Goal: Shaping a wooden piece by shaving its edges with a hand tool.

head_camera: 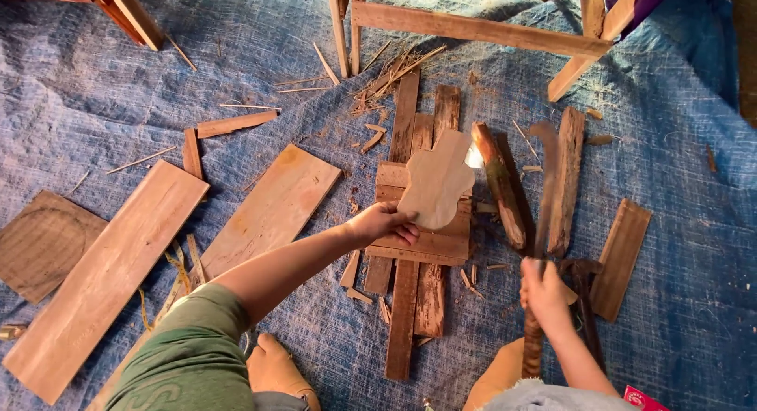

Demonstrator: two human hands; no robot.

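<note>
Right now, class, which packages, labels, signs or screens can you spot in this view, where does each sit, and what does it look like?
Red packet corner: bottom right edge, beside the right forearm; flat, red with pale print, mostly cut off by the picture's edge.
No signs or screens in view.

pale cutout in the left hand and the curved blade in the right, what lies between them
In the head view, a bark-covered log piece lies between the pale cutout and the curved blade, on the blue tarp.
</note>
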